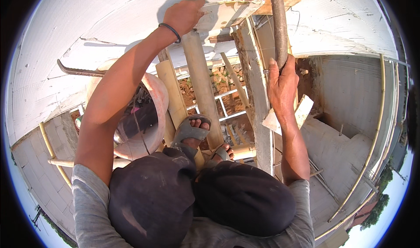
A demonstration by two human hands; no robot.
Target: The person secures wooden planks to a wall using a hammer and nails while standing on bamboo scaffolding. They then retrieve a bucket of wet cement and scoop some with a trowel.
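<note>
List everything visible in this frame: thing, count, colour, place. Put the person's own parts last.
Plaster-smeared board: one, whitish, top centre against the wall, held at its left end.
Tool handle: one, grey-brown, top centre-right, running up out of view.
Bamboo poles: several, tan, centre, under the feet.
Timber post: one, grey-white, right of the poles.
Bucket: one, pinkish, left of centre, beside the left arm.
Bent steel bar: one, dark, sticking out of the left wall.
White block wall: upper left.
Sandals: two, grey, on the poles.
Wristband: one, black, left wrist.
Left hand: grip on the board.
Right hand: grip closed round the tool handle.
</note>
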